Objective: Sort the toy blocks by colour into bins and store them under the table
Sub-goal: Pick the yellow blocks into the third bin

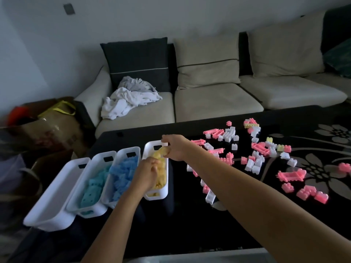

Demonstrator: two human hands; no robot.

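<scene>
The room was dim, under cool, flat light that left the wall (171, 16) bluish grey. The glossy black bench (190, 224) swallowed detail, with a pale sheen along its near edge. Motion blur smeared the bags (53, 126) at far left. The yellow blocks (161, 153) in the right hand (176, 149) looked soft. Wide-angle distortion bowed the sofa (209, 103).
</scene>
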